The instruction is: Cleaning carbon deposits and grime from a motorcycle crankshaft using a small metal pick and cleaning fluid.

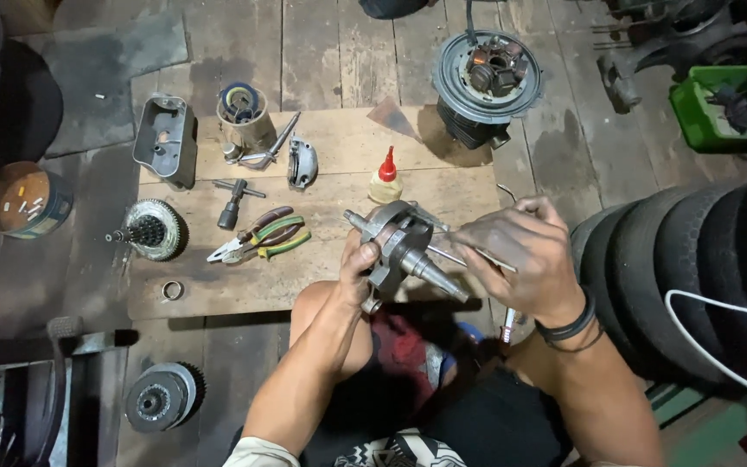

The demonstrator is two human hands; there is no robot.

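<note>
Hands are both occupied: a crankshaft [404, 246] is gripped by the left hand [358, 270] above a wooden board [244, 285], while a thin metal rod [460, 258], pinched by the right hand [516, 251], is judged mid-probing, steadiness being required next.

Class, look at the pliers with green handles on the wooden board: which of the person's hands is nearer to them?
Left. The left hand grips the crankshaft just right of the pliers; the right hand, holding a thin metal tool, is farther right.
</note>
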